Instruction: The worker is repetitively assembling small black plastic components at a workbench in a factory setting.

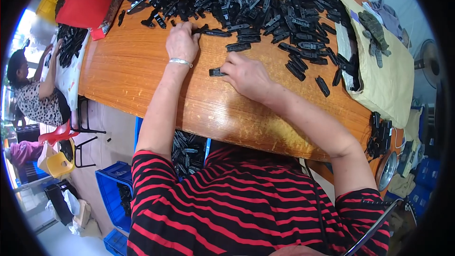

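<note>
At the near edge of a large heap of black plastic parts [265,4], my left hand [182,43] rests with its fingers curled down. Its fingertips are hidden, and a slim dark part [203,29] lies right beside them. My right hand [247,75] is lower and to the right, its thumb and fingers pinching a short black plastic part [216,72] at the tabletop. Between both hands and the heap lie several loose parts like it, among them one black piece [238,47] just above my right hand.
A pale sack [386,80] holding black parts stands at the table's right, gloves [374,33] on it. A red bag [85,4] sits at the far left. Blue crates [106,192] of parts are below the wooden table [128,71]. Another person [35,95] works at the left.
</note>
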The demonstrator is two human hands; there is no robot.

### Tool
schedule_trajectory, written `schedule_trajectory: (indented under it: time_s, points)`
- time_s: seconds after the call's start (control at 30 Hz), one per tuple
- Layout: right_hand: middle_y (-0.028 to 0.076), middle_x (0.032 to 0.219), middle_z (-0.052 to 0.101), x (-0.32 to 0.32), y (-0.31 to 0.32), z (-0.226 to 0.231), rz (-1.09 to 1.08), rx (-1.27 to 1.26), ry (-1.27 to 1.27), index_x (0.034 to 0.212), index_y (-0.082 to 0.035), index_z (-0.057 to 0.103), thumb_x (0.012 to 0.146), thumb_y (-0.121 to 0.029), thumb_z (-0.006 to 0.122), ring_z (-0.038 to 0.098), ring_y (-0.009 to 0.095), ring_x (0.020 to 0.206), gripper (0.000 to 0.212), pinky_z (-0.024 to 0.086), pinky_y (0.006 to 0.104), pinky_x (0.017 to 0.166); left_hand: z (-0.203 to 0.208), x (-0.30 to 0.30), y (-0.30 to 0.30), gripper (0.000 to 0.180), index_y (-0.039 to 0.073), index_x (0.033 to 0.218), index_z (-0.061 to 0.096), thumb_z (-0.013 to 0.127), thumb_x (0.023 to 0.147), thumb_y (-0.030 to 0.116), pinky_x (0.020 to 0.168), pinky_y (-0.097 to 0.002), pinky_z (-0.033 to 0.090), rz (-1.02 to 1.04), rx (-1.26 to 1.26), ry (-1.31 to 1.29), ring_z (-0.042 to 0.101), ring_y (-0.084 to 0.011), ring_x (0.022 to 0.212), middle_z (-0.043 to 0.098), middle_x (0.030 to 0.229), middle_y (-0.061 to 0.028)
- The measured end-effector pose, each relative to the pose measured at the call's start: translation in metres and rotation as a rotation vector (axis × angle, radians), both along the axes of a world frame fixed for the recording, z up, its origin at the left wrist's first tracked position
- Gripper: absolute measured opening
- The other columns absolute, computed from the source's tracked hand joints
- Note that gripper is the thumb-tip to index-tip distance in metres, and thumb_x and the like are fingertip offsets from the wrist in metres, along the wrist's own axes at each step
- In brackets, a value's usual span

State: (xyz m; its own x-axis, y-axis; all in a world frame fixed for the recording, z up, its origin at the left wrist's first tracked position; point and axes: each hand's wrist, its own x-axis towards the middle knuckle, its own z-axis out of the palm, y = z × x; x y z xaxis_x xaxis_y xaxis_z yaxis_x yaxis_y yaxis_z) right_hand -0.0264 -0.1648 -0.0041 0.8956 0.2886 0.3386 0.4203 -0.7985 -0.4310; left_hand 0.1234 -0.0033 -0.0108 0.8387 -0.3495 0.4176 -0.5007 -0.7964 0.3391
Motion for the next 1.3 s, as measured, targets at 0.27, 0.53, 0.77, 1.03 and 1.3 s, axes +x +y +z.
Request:
schedule_trajectory:
  time_s: [0.27,0.53,0.77,1.03,1.3]
  points:
    - [0.012,0.101,0.061,-0.001,-0.002,0.025,-0.251,0.297,0.153,0.113,-0.005,0.060,0.086,-0.011,0.066,0.066,0.024,0.087,0.028,0.053,0.0360,0.073,0.007,-0.079,-0.001,0.017,-0.002,0.100,0.058,0.067,0.086,0.001,0.062,-0.0212,0.051,-0.161,-1.309,0.941,0.063,-0.0123,0.071,0.065,0.083,-0.0075]
    - [0.002,0.078,0.064,-0.009,0.002,0.023,-0.239,0.705,0.477,0.122,-0.002,0.059,0.095,-0.009,0.056,0.058,0.008,0.057,0.028,0.048,0.0233,0.053,0.024,-0.104,0.000,0.019,0.001,0.102,0.056,0.067,0.088,0.008,0.057,-0.0186,0.052,-0.152,-1.170,1.115,0.063,-0.0095,0.067,0.064,0.083,-0.0047]
    - [-0.001,0.065,0.059,0.004,-0.016,0.020,-0.212,0.768,0.685,0.097,-0.001,0.063,0.093,-0.014,0.062,0.055,0.006,0.052,0.014,0.046,0.0227,0.046,0.026,-0.089,0.020,0.012,-0.001,0.096,0.062,0.068,0.086,0.002,0.054,-0.0198,0.048,-0.217,-0.898,0.952,0.058,-0.0078,0.060,0.063,0.075,-0.0031]
    - [0.004,0.060,0.059,0.007,-0.010,0.001,-0.317,0.784,0.691,0.085,0.002,0.059,0.090,-0.013,0.066,0.057,0.010,0.049,0.017,0.046,0.0233,0.042,-0.006,-0.085,0.014,0.011,0.000,0.084,0.068,0.074,0.080,0.008,0.060,-0.0254,0.050,-0.053,-0.698,0.773,0.060,-0.0098,0.064,0.065,0.070,-0.0033]
    - [0.004,0.061,0.058,0.014,-0.020,-0.015,-0.265,0.858,0.723,0.083,-0.001,0.056,0.090,-0.013,0.066,0.055,0.011,0.045,0.017,0.044,0.0247,0.040,-0.009,-0.089,0.005,0.011,-0.001,0.084,0.064,0.072,0.081,0.006,0.061,-0.0255,0.048,-0.056,-0.628,0.662,0.057,-0.0094,0.066,0.063,0.072,-0.0033]
